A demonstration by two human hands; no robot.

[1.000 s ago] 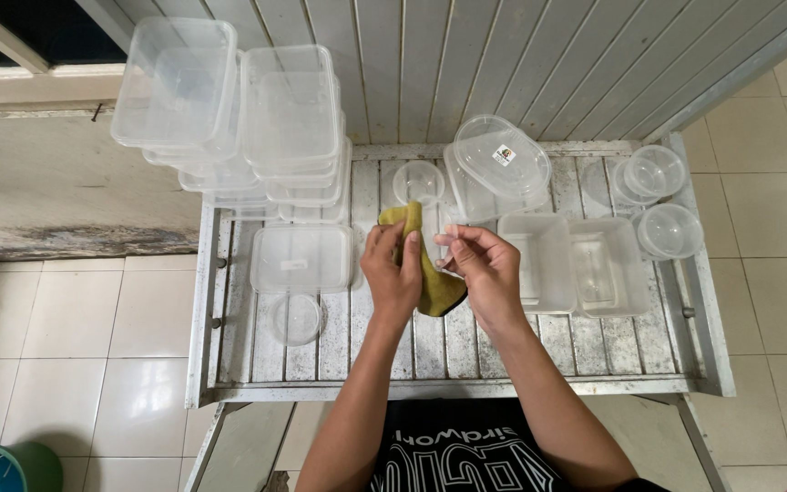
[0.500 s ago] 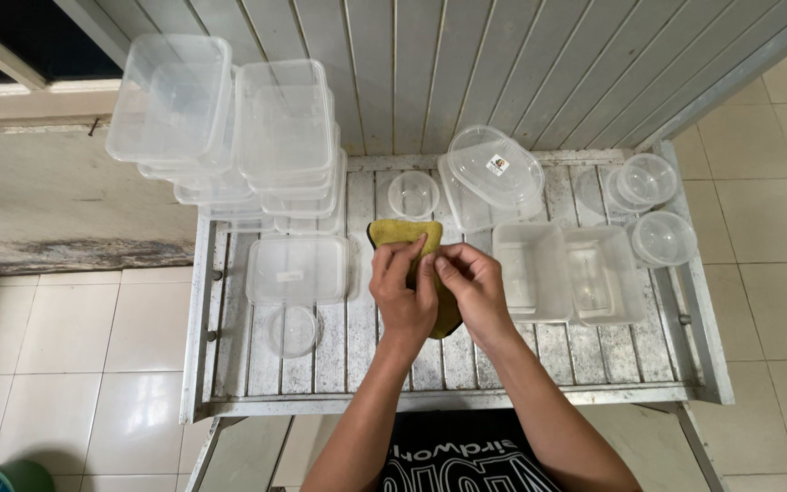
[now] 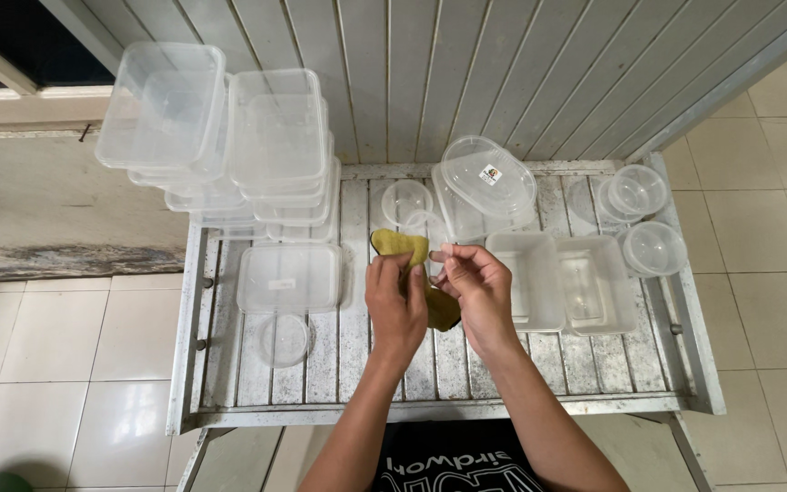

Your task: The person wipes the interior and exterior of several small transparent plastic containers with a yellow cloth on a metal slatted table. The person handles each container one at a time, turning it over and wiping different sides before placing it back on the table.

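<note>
Our yellow cloth [image 3: 400, 246] now bunched up from flat, left hand [image 3: 396, 299] gripping it, right hand [image 3: 473, 284] pinching a small clear lid [image 3: 425, 225], above the slatted surface [image 3: 321, 364].

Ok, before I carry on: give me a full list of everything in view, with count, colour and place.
Slatted table: one, worn white, centre.
Stacked rectangular containers: two stacks, clear, back left.
Flat rectangular lid: one, clear, left of the hands.
Round lid: one, clear, front left.
Small round container: one, clear, behind the cloth.
Oval containers: stacked, clear, back centre-right.
Open rectangular tubs: two, clear, right of the hands.
Round tubs: about three, clear, far right.
Cloth: one, mustard yellow, in both hands.
Left hand: grips cloth.
Right hand: pinches cloth.
</note>
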